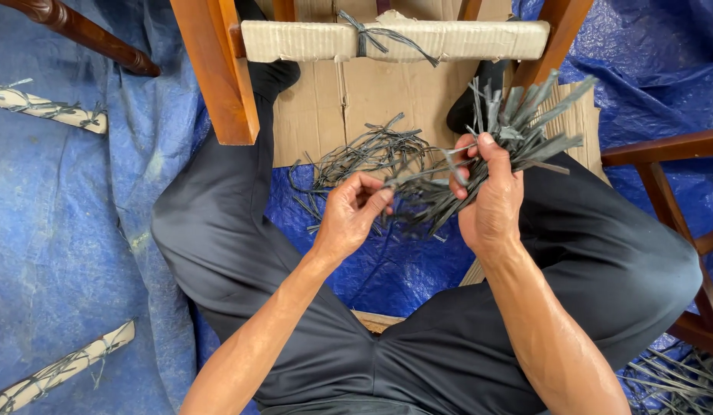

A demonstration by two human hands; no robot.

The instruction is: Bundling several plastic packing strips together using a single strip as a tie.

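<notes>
My right hand (491, 196) is closed around a bundle of grey flat strips (498, 142), its fingers wrapped over the middle so the cut ends fan upward and to the right while the lower ends stick out below my palm. My left hand (352, 211) sits just beside it, thumb and fingertips pinched on the near end of one or two strips that run across to the bundle. Both hands hover above my lap, between my knees, which are covered by dark trousers (241, 253) as I sit cross-legged on the floor. Just beyond my left hand a loose heap of the same grey strips (356, 157) lies partly on a flattened sheet of cardboard (356, 104) and partly on the blue tarpaulin (72, 215) that covers the floor. Past that, a wooden chair frame (218, 69) stands over the cardboard, and its crossbar carries a pale woven wrapping (464, 38) with a grey strip knotted around it. To the far left, two pale sticks bound with grey strips (49, 107) lie on the tarpaulin, well apart from each other. On the right, another brown wooden frame (664, 184) reaches in, with more grey strips (679, 380) piled near its foot.
</notes>
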